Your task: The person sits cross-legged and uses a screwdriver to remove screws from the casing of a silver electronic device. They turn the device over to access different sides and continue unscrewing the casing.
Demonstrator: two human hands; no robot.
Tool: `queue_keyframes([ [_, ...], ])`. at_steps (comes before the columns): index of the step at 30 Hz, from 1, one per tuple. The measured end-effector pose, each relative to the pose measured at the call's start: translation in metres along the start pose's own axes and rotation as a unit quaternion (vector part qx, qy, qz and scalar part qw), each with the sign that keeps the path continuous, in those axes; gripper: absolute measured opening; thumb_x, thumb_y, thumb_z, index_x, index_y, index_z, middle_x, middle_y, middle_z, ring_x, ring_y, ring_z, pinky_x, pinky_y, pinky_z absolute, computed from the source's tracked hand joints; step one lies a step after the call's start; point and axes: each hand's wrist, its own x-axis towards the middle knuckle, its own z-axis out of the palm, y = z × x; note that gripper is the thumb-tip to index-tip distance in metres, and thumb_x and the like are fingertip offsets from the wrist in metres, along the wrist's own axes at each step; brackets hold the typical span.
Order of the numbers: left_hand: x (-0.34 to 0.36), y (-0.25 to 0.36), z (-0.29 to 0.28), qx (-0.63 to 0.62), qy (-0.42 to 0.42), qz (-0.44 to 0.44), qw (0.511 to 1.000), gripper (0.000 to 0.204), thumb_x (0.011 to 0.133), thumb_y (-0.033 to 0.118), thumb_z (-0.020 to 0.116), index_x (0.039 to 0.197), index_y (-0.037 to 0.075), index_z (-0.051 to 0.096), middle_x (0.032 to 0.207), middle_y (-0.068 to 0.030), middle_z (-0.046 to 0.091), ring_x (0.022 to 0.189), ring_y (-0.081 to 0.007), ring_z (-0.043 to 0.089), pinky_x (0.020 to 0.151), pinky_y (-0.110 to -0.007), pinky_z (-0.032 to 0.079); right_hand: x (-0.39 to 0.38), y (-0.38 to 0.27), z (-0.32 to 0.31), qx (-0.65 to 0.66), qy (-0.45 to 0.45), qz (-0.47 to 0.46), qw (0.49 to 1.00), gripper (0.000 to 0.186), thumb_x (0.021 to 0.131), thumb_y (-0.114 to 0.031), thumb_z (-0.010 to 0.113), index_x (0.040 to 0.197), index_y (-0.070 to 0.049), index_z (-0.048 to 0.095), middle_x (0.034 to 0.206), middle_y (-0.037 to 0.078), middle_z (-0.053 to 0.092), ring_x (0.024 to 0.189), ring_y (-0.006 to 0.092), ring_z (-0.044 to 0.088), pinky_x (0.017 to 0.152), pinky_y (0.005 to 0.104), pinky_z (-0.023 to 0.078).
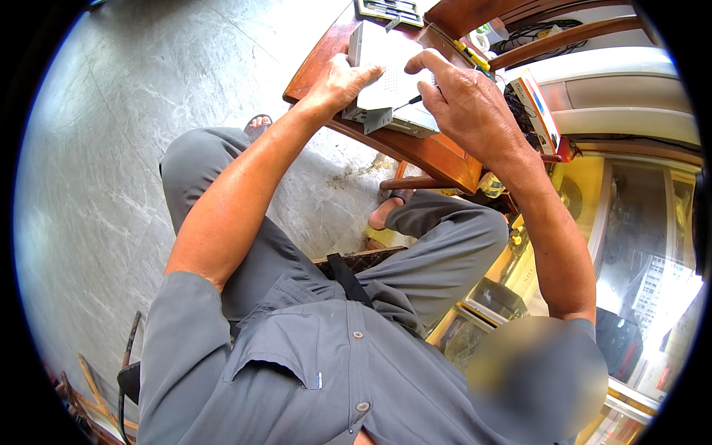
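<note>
The person's grey shirt (293, 334) lay closest, with the grey trousers (445, 233) beyond it, knees parted below the metal case (400, 63), a seated posture that likely let both forearms reach it freely. The case, pale and perforated on top, rested on the wooden counter (315, 65), at the edge facing the person, presumably to keep its near end within easy working reach. A bent metal bracket (377, 121) stuck out at that near end, and the left hand (341, 85) bore on the case's left side, its thumb stretched across the top, probably so the case would not slide or turn. Its other fingers were mostly hidden, so how tightly they gripped could not be told. The right hand (472, 104) was poised over the case's right side, its index finger bent and parted from the thumb; the fingers below appeared closed around a slim dark screwdriver (415, 99), whose shaft slanted toward the bracket, an angle that seemed meant to bring its tip to the near end. Whether the tip touched anything was too small to tell. Beyond the case's far end sat a tray of small tools (389, 9); right of the case lay a yellow-handled tool (472, 54), both apparently placed within arm's reach.
</note>
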Motion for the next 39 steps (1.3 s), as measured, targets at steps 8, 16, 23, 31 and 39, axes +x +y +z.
queue_keyframes([
  [8, -0.006, 0.010, -0.002, 0.020, 0.000, -0.018, 1.000, 0.063, 0.092, 0.057, 0.074, 0.111, -0.003, 0.068, 0.089, -0.0083, 0.069, 0.072, -0.0107, 0.064, 0.059, -0.027, 0.049, 0.002, 0.005, -0.001, -0.025, -0.036, 0.019, 0.999, 0.018, 0.101, -0.021, 0.060, 0.103, -0.005, 0.068, 0.074, 0.020, 0.069, 0.074, 0.0421, 0.069, 0.068, 0.0536, 0.052],
  [16, -0.004, 0.003, 0.000, 0.001, 0.015, -0.013, 1.000, 0.062, 0.092, 0.055, 0.074, 0.113, -0.003, 0.069, 0.090, -0.0083, 0.070, 0.072, -0.0113, 0.065, 0.060, -0.028, 0.051, -0.004, 0.000, 0.004, 0.023, -0.006, 0.013, 1.000, 0.017, 0.101, -0.017, 0.059, 0.114, -0.008, 0.064, 0.071, 0.021, 0.066, 0.072, 0.0416, 0.070, 0.066, 0.0530, 0.052],
  [23, -0.005, 0.007, -0.004, -0.003, -0.007, -0.006, 1.000, 0.067, 0.091, 0.056, 0.075, 0.115, -0.005, 0.066, 0.094, -0.0106, 0.070, 0.075, -0.0124, 0.066, 0.062, -0.028, 0.053, -0.004, 0.010, 0.009, 0.023, 0.005, -0.004, 1.000, 0.021, 0.101, -0.017, 0.058, 0.120, -0.010, 0.062, 0.074, 0.020, 0.069, 0.075, 0.0405, 0.072, 0.067, 0.0522, 0.053],
  [31, -0.003, 0.009, -0.006, -0.022, -0.034, -0.016, 0.999, 0.074, 0.089, 0.057, 0.079, 0.121, -0.008, 0.062, 0.100, -0.0130, 0.070, 0.084, -0.0151, 0.068, 0.069, -0.029, 0.056, -0.004, -0.002, 0.002, -0.001, -0.001, 0.009, 1.000, 0.025, 0.101, -0.016, 0.059, 0.125, -0.011, 0.060, 0.076, 0.019, 0.071, 0.077, 0.0397, 0.072, 0.069, 0.0525, 0.053],
  [39, -0.015, 0.027, -0.008, -0.002, -0.027, -0.031, 0.999, 0.075, 0.090, 0.055, 0.077, 0.123, -0.012, 0.064, 0.103, -0.0194, 0.073, 0.091, -0.0224, 0.072, 0.075, -0.038, 0.057, -0.004, 0.003, 0.007, 0.025, -0.014, 0.001, 1.000, 0.021, 0.103, -0.021, 0.060, 0.119, -0.009, 0.065, 0.071, 0.018, 0.068, 0.073, 0.0402, 0.071, 0.067, 0.0531, 0.052],
])
